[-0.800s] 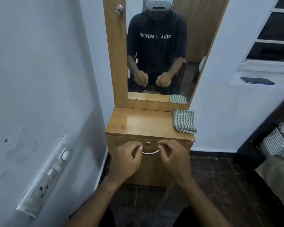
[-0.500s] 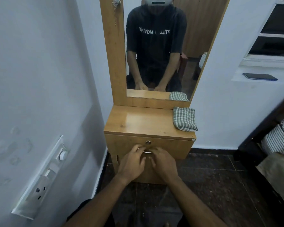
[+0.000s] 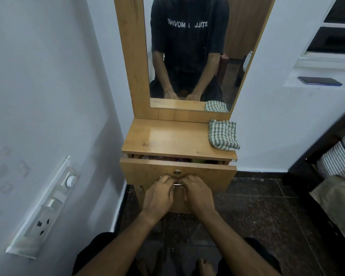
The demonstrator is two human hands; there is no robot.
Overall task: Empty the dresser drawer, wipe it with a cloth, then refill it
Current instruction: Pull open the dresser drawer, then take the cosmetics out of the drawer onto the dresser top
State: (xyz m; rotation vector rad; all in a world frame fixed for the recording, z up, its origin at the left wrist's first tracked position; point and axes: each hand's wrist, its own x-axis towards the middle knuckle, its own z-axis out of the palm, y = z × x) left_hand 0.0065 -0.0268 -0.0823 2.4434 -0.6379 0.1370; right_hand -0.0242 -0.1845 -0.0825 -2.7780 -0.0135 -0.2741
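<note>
Wooden dresser (image 3: 173,140) stood against the wall, mirror (image 3: 189,56) above its worktop. Drawer (image 3: 207,175) sat pulled slightly out, a narrow gap showing contents too dim to identify. Left hand (image 3: 159,196) and right hand (image 3: 197,196) both curled around the metal handle (image 3: 178,183). Folded checked cloth (image 3: 223,135) lay at the worktop's right rear corner.

Drawer contents (image 3: 167,157) mostly hidden.

The person wears a dark short-sleeved T-shirt (image 3: 189,42) with pale lettering across the chest, dark trousers (image 3: 97,253), and has bare forearms, hands and feet.
</note>
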